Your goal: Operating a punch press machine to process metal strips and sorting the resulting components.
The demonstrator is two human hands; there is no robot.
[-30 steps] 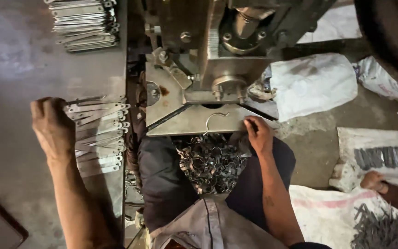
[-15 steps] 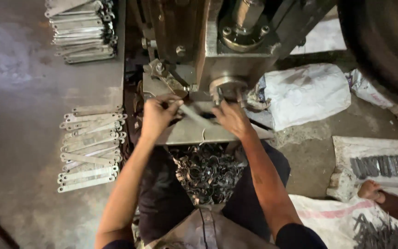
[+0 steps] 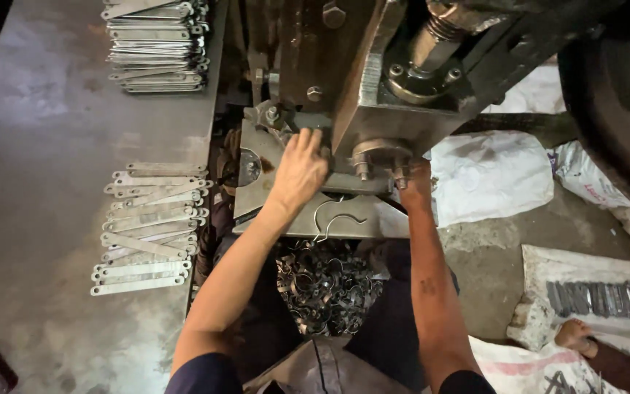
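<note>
On the grey metal bench (image 3: 45,131) at far left, flat metal strips (image 3: 151,226) lie fanned in a loose row, with a tidier stack of strips (image 3: 158,45) near the top edge. The left hand (image 3: 299,171) reaches in against the base of the press machine (image 3: 373,80), fingers curled loosely and resting on the steel work plate (image 3: 286,215) beside the die; whether it grips a piece cannot be told. A bent wire clip (image 3: 333,219) lies on the plate just below. Under the plate, a heap of formed clips (image 3: 322,284) fills the gap between the person's knees. The right hand (image 3: 413,179) is tucked beneath the ram, its fingers hidden. White sacks (image 3: 490,175) cover the concrete floor at right, where another person's bare foot (image 3: 574,335) rests near a row of dark parts (image 3: 596,298)
</note>
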